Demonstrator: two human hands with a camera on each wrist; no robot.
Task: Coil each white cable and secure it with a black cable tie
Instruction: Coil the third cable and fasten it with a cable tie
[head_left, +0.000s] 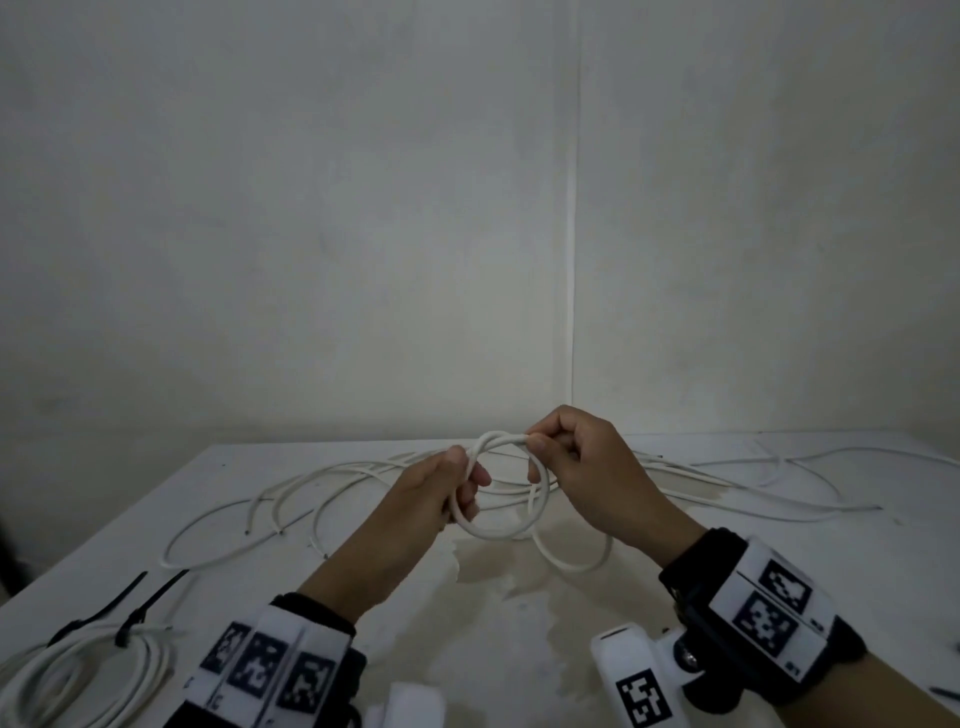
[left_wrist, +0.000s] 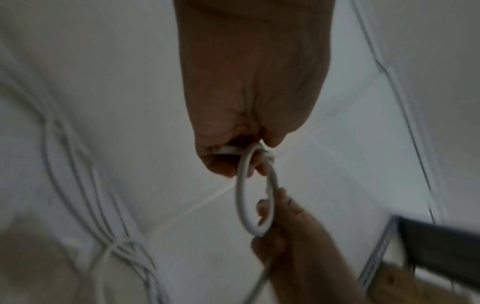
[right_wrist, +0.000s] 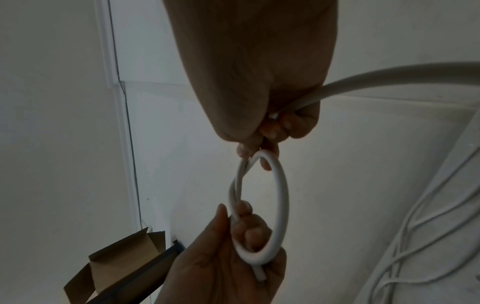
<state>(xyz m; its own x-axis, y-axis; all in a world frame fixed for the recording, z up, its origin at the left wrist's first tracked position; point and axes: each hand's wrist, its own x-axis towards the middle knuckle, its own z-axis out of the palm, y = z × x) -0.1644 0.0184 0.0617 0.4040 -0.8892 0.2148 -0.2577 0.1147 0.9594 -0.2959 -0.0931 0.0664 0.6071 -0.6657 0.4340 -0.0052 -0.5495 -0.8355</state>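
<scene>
A: Status of white cable (head_left: 506, 530)?
B: Wound into a small loop, held above the table (head_left: 519, 613) near frame centre. Slack tail drooping from the loop's 4 o'clock side down onto the tabletop.

A: Left hand (head_left: 447, 488)?
B: Clamped on the loop at its 9 o'clock side, thumb on top, fingers curled through the ring. Cut end of the cable poking out below the palm in the right wrist view.

A: Right hand (head_left: 576, 467)?
B: Pinching the loop at roughly 1 o'clock, thumb and forefinger closed on the crossing strands, remaining fingers curled. In the right wrist view, a length of cable also passing through the palm and off toward 3 o'clock.

A: Surroundings, moving outward?
B: Loose white cables (head_left: 322, 483) strewn over the far half of the table, from 9 o'clock across to 3 o'clock behind the hands. Finished coil (head_left: 78, 680) at 8 o'clock, near the table's edge, bound with black cable ties (head_left: 140, 613), tails pointing toward 1 o'clock. Brownish stain on the surface just below the loop.

A: Labels, writing?
B: Black-and-white square markers on both wrist bands (head_left: 774, 608). Small characters beside them, too blurred to read. No brand legible.

A: Beyond the table?
B: Open cardboard box (right_wrist: 124, 263) at 7 o'clock in the right wrist view.
</scene>
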